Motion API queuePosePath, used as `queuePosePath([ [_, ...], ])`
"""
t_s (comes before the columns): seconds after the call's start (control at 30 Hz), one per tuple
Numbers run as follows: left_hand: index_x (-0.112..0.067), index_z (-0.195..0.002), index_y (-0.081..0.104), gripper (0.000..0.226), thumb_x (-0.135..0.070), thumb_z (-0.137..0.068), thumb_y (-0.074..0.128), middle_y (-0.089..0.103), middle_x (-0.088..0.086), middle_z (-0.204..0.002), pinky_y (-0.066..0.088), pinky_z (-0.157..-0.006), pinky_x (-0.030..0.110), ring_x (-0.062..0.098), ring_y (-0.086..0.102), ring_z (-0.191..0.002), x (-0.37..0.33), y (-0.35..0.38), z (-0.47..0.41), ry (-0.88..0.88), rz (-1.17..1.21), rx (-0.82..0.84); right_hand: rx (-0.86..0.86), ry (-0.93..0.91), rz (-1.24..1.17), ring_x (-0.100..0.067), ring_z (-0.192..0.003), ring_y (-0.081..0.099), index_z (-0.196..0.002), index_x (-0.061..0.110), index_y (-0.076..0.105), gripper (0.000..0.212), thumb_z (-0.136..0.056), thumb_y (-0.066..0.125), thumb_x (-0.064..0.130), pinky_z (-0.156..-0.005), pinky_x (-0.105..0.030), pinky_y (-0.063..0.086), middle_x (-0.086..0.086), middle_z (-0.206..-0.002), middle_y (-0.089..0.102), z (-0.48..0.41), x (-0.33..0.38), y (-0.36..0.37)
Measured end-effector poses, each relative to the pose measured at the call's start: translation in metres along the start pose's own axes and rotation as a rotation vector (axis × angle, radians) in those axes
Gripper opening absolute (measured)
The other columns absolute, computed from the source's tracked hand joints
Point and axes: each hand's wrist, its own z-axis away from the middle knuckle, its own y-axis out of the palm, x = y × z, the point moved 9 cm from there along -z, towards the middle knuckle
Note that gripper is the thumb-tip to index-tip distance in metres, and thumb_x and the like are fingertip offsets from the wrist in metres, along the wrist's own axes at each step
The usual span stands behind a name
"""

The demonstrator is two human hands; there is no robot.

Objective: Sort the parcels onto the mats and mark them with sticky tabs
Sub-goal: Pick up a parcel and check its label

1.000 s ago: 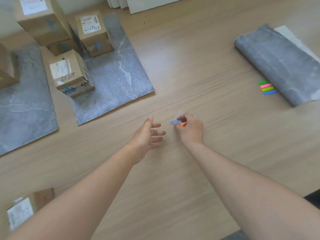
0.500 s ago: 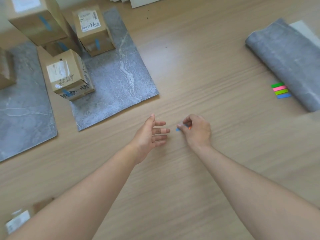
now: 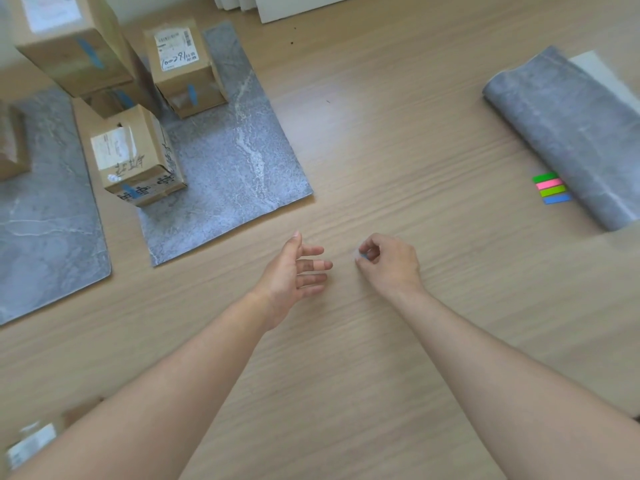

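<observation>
My right hand (image 3: 389, 263) hovers over the wooden floor and pinches a small blue sticky tab (image 3: 362, 256) between thumb and fingertips. My left hand (image 3: 294, 270) is beside it, fingers spread and holding nothing. Several cardboard parcels stand at the upper left: a near one (image 3: 136, 157) and a far one (image 3: 181, 65) on the middle grey mat (image 3: 235, 161), both with blue tabs, and a tall one (image 3: 74, 46) between the mats. A second grey mat (image 3: 41, 216) lies at the left. A pad of coloured sticky tabs (image 3: 551, 188) lies at the right.
A rolled grey mat (image 3: 568, 129) lies on the floor at the right, right behind the tab pad. Another parcel (image 3: 10, 143) sits at the left edge, and one more parcel (image 3: 33, 441) shows at the bottom left corner under my left arm.
The view has shifted a little, so the parcels and mats sit lower. My right hand's fingers have curled tighter round the tab, and the orange bit seen earlier is hidden. My left hand stays spread.
</observation>
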Motion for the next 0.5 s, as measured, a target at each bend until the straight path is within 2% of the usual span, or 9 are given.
queuePosePath([
  [0.2, -0.012, -0.124, 0.064, 0.061, -0.059, -0.103, 0.031, 0.072, 0.014, -0.118, 0.052, -0.101, 0.048, 0.032, 0.068, -0.110, -0.014, 0.021, -0.001, 0.019, 0.033, 0.030, 0.080, -0.152, 0.100, -0.023, -0.093, 0.063, -0.102, 0.025, 0.074, 0.016, -0.089, 0.065, 0.019, -0.079, -0.033, 0.048, -0.004, -0.097, 0.064, 0.005, 0.007, 0.002],
  [0.5, -0.007, -0.128, 0.060, 0.066, -0.059, -0.103, 0.027, 0.070, 0.022, -0.116, 0.051, -0.103, 0.043, 0.031, 0.068, -0.111, -0.019, 0.049, -0.014, -0.011, -0.064, 0.076, 0.106, -0.172, 0.015, -0.020, -0.084, 0.064, -0.092, 0.020, 0.070, 0.015, -0.078, 0.073, 0.017, -0.078, -0.032, 0.053, -0.001, -0.089, 0.065, -0.002, 0.001, -0.002],
])
